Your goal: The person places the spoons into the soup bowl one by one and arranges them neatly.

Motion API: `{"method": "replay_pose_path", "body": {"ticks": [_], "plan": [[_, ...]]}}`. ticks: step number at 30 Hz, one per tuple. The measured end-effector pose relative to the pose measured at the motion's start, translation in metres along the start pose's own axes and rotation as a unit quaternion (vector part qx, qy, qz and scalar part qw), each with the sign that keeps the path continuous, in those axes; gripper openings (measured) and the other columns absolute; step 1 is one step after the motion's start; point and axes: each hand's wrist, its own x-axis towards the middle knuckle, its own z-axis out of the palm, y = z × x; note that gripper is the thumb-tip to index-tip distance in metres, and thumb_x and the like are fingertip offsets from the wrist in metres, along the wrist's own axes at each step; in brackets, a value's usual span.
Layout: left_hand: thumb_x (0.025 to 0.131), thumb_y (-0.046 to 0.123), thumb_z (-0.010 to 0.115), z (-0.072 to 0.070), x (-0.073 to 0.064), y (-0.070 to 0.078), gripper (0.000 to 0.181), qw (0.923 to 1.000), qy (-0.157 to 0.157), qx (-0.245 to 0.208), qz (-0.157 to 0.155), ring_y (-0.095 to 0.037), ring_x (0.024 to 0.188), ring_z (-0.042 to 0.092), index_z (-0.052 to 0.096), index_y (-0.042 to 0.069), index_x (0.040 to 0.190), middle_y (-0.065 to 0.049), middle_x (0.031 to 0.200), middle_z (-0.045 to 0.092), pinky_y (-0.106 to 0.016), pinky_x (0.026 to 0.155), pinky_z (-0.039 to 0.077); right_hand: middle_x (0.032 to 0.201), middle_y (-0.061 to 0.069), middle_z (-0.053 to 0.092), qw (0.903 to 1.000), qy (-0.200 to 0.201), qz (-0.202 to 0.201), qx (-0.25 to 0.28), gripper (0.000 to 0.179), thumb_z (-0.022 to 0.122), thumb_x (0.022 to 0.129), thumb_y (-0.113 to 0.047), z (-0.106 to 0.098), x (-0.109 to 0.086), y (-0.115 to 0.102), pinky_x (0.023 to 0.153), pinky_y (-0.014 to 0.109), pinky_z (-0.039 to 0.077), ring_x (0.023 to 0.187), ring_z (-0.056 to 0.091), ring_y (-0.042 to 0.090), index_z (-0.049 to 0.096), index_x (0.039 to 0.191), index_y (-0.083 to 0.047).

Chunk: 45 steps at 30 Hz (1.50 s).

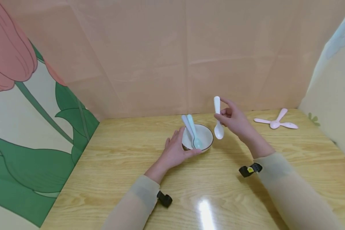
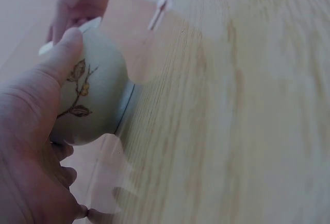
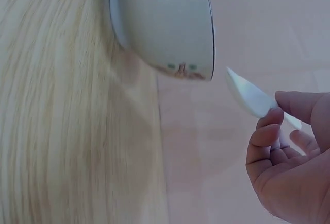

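Head view shows a plain peach fabric-like backdrop (image 1: 143, 57) behind a light wood-grained surface (image 1: 126, 198). Two hands reach over it from beige sleeves: the left hand (image 1: 175, 152) curves round the near-left side of a round white bowl with a dark rim (image 1: 206, 132), thumb along the near edge, while the right hand (image 1: 233, 120) pinches a small glossy white spoon (image 1: 219, 131) between thumb and fingers, scoop downward, just right of the bowl and clear of it. Inside lean a pale aqua spoon (image 1: 197, 143) and a lavender spoon (image 1: 186, 120), handles past the far rim. Crossed pale pink utensils (image 1: 274, 124) lie far right.
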Motion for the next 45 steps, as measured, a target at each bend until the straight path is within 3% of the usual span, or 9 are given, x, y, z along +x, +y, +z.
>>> {"method": "replay_pose_path", "body": {"ticks": [23,28,33,45], "plan": [[0.088,0.074,0.083,-0.002,-0.001,0.002,0.123,1.0000,0.002,0.001,0.003,-0.032,0.167,0.021,0.018,0.020,0.177,-0.007,0.174,0.038,-0.069,0.130,0.008,0.106,0.024,0.069,0.9983,-0.039,-0.006,0.044,0.087,0.073,0.109,-0.010,0.034,0.004,-0.013,0.073,0.032,0.061,0.079,0.070,0.023,0.021,0.177,-0.022],[0.087,0.074,0.083,-0.002,-0.001,0.003,0.123,1.0000,0.003,-0.003,0.004,-0.029,0.167,0.022,0.018,0.021,0.177,-0.006,0.174,0.039,-0.069,0.130,0.008,0.106,0.024,0.070,0.9981,-0.052,-0.011,0.032,0.086,0.072,0.109,-0.009,0.039,0.003,-0.013,0.075,0.033,0.061,0.082,0.071,0.027,0.022,0.177,-0.022],[0.088,0.072,0.083,-0.002,-0.002,0.003,0.121,1.0000,0.001,-0.007,0.003,-0.030,0.167,0.021,0.018,0.022,0.177,-0.006,0.175,0.037,-0.069,0.130,0.007,0.104,0.022,0.073,0.9977,-0.062,-0.026,-0.006,0.084,0.074,0.109,-0.012,0.044,0.002,-0.010,0.071,0.028,0.054,0.084,0.067,0.027,0.025,0.176,-0.019],[0.089,0.072,0.083,-0.002,-0.002,0.002,0.121,1.0000,0.000,-0.001,0.001,-0.029,0.167,0.022,0.017,0.022,0.178,-0.006,0.175,0.037,-0.070,0.130,0.007,0.101,0.014,0.074,0.9961,-0.054,-0.020,-0.066,0.083,0.078,0.106,-0.013,0.055,0.005,0.003,0.065,0.029,0.049,0.082,0.060,0.025,0.032,0.174,-0.022]]}}
